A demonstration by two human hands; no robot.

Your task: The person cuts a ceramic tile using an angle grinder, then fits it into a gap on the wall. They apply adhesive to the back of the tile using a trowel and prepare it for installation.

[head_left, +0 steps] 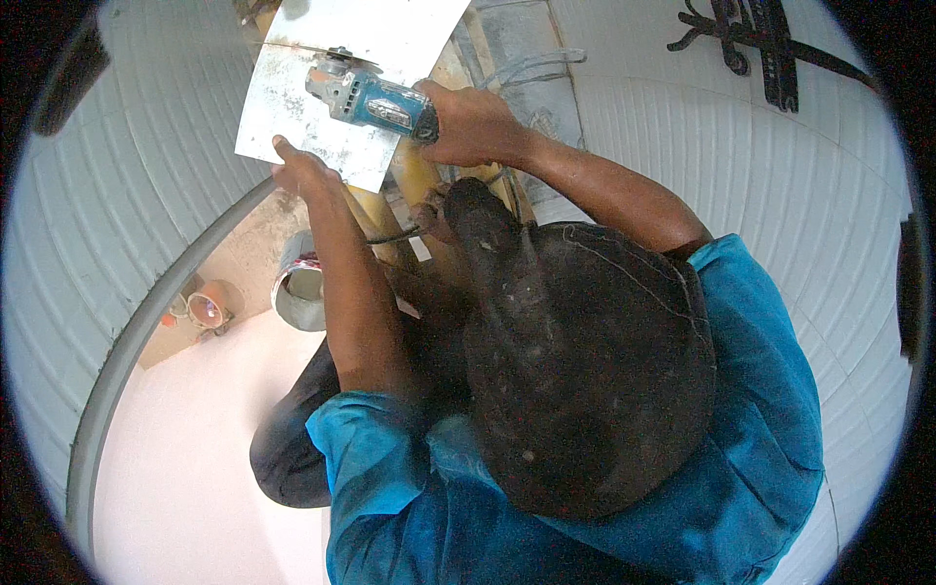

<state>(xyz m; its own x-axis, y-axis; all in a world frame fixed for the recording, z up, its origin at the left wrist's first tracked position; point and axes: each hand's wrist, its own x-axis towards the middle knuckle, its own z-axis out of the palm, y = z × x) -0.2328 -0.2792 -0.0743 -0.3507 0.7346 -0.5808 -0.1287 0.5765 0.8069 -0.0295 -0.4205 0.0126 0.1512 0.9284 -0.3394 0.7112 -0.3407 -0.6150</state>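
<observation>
Neither of my hands appears in the head view. Below me, seen from above and behind, a co-worker in a black cap (595, 380) and blue shirt (770, 380) bends forward. The co-worker's right hand (475, 125) wraps round the rear of a blue angle grinder (385, 105). Its disc (351, 58) is at a thin dark line across a white tile or panel (405, 39) marked with grey smudges. The co-worker's left hand (307, 175) grips that panel's near edge, thumb on top. I cannot tell whether the disc is spinning.
Yellowish bars or pipes (417, 174) lie under the panel, with a dark cable (395, 236) nearby. A metal can (297, 297) sits beside the co-worker's left forearm, and a small orange-rimmed container (207, 307) farther left. Ribbed pale surfaces (682, 146) flank both sides; a grey curved edge (161, 297) runs along the left.
</observation>
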